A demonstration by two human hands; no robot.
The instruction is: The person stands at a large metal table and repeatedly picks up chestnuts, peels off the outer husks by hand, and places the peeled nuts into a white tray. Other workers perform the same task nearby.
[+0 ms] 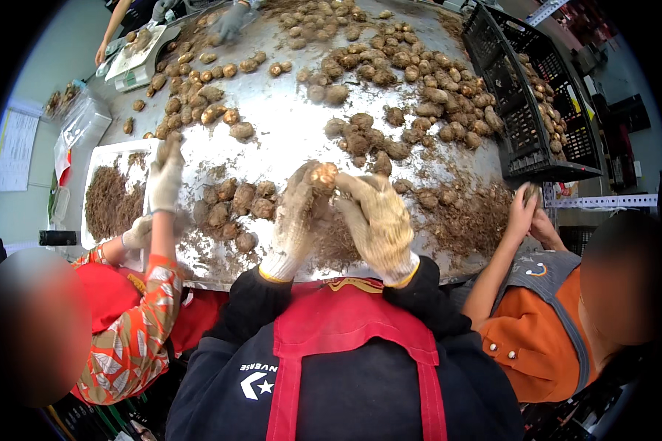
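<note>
Both my hands wear dirty whitish knit gloves with yellow cuff edges. My left hand (294,224) is closed round a brown taro root (324,176), whose pale orange cut end faces up. My right hand (381,224) meets the root's right side with bent fingers; its grip there is partly blurred. Beneath them, loose root hairs and soil (335,246) lie on the metal table (287,136). A small pile of taro (239,202) sits left of my left hand. Beyond my hands is a clump of unpeeled taro (364,136).
A black crate (518,110) holding taro is tilted at the right. A white tray (95,158) of brown scraps lies left, with a scale (136,62) behind it. Gloved co-worker hands (168,176) work at left, bare ones (526,213) at right. More taro (456,103) covers the far table.
</note>
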